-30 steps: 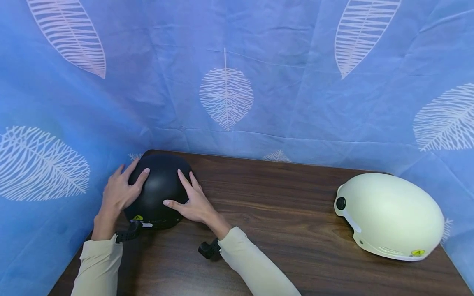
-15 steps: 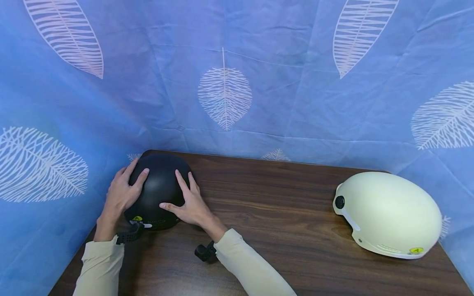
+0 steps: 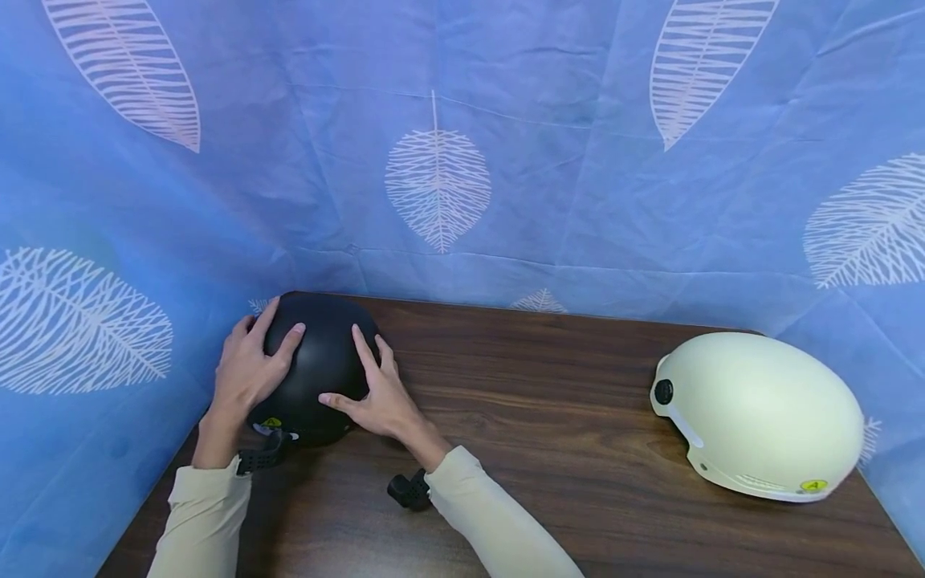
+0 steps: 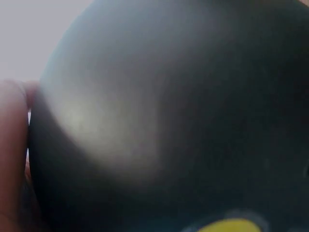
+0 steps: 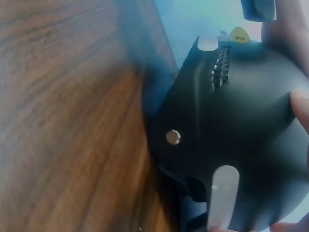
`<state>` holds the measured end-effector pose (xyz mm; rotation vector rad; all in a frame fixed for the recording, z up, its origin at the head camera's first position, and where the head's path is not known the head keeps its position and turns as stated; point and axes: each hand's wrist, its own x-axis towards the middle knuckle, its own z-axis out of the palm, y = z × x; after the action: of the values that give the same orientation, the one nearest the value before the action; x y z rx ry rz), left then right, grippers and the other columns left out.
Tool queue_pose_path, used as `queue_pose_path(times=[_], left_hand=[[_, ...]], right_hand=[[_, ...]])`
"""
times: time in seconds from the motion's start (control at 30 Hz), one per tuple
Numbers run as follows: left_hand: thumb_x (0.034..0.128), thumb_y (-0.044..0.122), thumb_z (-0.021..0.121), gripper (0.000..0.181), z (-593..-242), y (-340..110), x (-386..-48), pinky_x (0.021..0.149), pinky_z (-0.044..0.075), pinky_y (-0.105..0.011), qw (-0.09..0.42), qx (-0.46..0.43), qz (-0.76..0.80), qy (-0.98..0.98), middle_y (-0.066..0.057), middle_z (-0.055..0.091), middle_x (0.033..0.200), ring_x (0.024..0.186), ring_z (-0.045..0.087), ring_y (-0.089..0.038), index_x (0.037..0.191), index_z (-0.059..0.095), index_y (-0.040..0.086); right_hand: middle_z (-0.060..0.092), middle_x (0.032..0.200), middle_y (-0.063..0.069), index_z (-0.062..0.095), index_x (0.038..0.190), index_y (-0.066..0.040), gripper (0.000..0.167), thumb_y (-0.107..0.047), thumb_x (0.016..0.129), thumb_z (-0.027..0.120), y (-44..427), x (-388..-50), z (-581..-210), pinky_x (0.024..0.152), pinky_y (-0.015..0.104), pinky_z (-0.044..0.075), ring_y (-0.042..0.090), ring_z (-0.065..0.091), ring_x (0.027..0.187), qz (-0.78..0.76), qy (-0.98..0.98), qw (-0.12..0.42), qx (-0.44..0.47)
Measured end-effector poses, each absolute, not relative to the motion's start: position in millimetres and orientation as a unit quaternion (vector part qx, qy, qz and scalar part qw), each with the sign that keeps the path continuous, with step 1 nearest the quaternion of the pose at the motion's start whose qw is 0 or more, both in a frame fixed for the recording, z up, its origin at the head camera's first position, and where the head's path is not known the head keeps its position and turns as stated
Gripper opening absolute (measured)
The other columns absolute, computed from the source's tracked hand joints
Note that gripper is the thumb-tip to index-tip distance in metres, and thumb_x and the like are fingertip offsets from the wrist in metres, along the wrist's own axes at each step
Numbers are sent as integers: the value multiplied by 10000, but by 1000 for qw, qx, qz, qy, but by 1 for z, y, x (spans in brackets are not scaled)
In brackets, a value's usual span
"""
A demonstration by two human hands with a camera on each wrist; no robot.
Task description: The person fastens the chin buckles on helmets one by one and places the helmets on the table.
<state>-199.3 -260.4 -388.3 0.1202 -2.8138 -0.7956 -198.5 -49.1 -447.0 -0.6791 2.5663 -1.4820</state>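
A black helmet sits at the table's back left corner, dome up, with a yellow sticker low on its front. My left hand rests on its left side, thumb and index finger spread over the shell. On the other side, my right hand touches the shell with its fingers spread and its thumb toward the middle. The dark shell fills the left wrist view. In the right wrist view, the helmet shows a rivet, a vent and pale strips along its rim.
A cream helmet with a black round knob lies at the right of the brown wooden table. Blue cloth with white leaf prints stands behind the table and along both sides.
The black helmet has shifted slightly to the right and back, with both hands still on it. My left hand has moved a little to the right over the shell.
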Motion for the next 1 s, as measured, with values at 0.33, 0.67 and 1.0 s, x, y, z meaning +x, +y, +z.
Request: queue_pose_path(times=[0.33,0.67,1.0], left_hand=[[960,607,470,804,-372,-233,-194,966,192,-825,149,19,-241,-959,-371,175,1555,1359,212,-627,1593,215,183],[918,622,542,904,-358,-210,-188,1001,145,-817,164,-2,-219,-962,-369,132,1572,1384,173,-621,1598,182,148],[935,516,566,868,-351,-200,-186,1038,161,-761,204,-24,-246,-947,-336,271,1547,1370,255,-560,1558,244,5]], right_hand=[[-74,1669,19,-26,1548,-502,1041,-533,838,735,-33,-203,-437,1084,691,277,422,127,1500,-491,842,49,-219],[-40,1672,26,-53,1537,-517,1108,-738,745,690,-23,-203,-434,1087,694,264,406,127,1504,-514,834,55,-192],[63,1659,32,-33,1553,-488,1148,-727,721,722,-8,-204,-436,1098,655,294,359,230,1479,-530,826,44,-188]])
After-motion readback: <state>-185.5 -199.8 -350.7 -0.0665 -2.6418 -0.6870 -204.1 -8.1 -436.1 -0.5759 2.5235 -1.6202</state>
